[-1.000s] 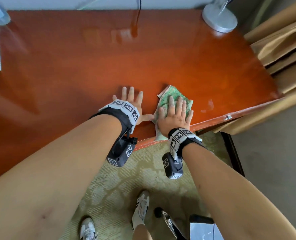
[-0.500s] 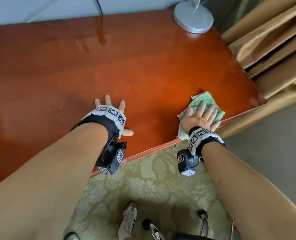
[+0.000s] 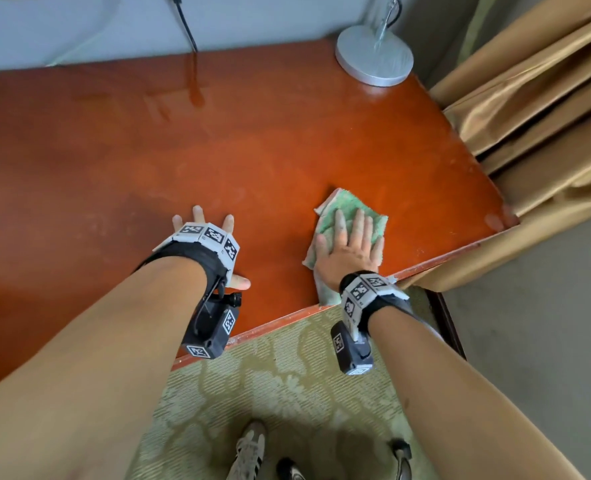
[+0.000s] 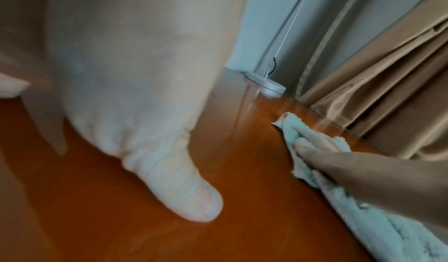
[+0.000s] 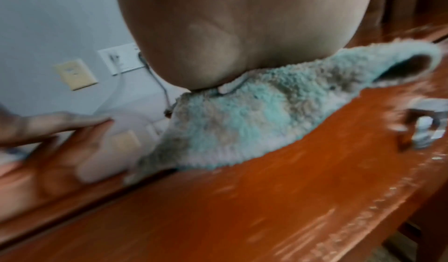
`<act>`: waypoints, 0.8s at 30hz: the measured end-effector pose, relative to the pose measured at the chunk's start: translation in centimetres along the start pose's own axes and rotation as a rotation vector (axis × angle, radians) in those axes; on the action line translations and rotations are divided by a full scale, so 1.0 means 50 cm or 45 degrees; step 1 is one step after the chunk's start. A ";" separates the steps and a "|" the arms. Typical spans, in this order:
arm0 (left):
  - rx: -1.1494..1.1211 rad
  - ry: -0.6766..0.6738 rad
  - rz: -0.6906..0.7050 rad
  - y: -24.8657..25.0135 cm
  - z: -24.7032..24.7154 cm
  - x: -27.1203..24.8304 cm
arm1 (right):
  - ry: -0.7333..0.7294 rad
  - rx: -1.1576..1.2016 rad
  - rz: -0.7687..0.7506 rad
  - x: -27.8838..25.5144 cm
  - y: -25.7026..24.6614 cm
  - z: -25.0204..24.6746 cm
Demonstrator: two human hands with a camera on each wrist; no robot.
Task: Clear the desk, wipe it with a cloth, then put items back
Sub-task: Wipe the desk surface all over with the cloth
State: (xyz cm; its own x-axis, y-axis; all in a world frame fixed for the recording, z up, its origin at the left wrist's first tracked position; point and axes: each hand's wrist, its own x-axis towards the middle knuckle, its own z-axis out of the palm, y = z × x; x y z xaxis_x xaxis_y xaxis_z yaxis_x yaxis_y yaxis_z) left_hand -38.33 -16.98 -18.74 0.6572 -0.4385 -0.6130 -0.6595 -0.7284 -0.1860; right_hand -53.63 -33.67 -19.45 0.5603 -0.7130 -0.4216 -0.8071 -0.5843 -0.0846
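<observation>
Head view, lower right of centre: my right hand (image 3: 351, 249) lies flat on the cloth (image 3: 347, 209), fingers straight and together, pressing it to the desk (image 3: 252, 150). Nothing is curled round the cloth; it is held by downward pressure alone. The cloth sits near the desk's front edge, and one corner seems to hang over that edge below my wrist.

Head view, centre: my left hand (image 3: 214, 251) rests on the bare wood, well apart from the cloth, thumb stretched toward the right. It is spread and holds nothing; I judge that it braces me.

Left wrist view, right side: the fingers (image 4: 312, 141) of my right hand lie on the cloth's upper face, and its free margin curls up beyond them.

Right wrist view, centre: the cloth (image 5: 242, 116) shows a fluffy green-and-grey pile, crumpled under my palm.

Handling, as judgement: the cloth is light, soft and limp, with no shape of its own. The glossy desk looks slick, so the cloth should slide easily yet may bunch or slip out from under the palm. A flat palm over its middle suits wiping; to lift it, pinch a folded edge.

Head view, upper right: a lamp base (image 3: 373, 58) stands at the desk's back corner, beside the curtain (image 3: 536, 109).
</observation>
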 end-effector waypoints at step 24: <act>-0.548 0.144 -0.156 -0.439 0.172 -0.173 | -0.177 -0.215 -0.745 -0.230 -0.568 0.162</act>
State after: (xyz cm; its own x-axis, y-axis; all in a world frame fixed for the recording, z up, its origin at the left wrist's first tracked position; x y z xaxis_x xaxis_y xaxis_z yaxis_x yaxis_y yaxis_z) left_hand -32.70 7.34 -15.96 0.7723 -0.3726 -0.5145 -0.3786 -0.9203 0.0981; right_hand -38.68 -5.74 -19.49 0.8622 -0.2056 -0.4629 -0.3265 -0.9243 -0.1977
